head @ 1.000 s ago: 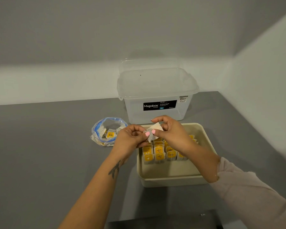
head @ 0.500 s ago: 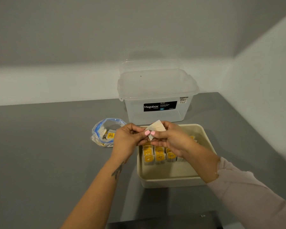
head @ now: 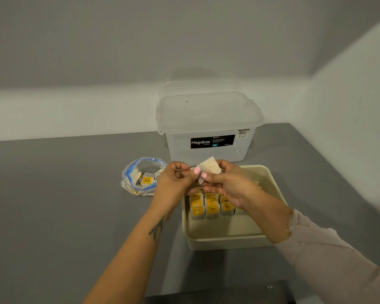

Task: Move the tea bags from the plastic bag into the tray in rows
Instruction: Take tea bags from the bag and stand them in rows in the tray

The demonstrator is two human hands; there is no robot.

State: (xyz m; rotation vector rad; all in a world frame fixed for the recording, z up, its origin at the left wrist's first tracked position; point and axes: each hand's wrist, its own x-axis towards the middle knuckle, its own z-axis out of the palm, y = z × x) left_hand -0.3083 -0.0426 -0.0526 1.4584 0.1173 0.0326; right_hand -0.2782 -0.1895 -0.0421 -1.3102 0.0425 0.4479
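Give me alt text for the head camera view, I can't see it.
Both hands, left hand and right hand, pinch one tea bag above a beige tray holding rows of yellow-tagged bags; a plastic bag lies left, a clear lidded box behind.

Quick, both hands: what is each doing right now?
Left hand: pinching the flat, pale paper tea bag held over the beige tray.
Right hand: pinching the same tea bag.

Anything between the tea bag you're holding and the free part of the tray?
Nothing visible. Both hands pinch the tea bag above the tray's far end; the filled rows lie just below, and the bare floor nearer the person is open.
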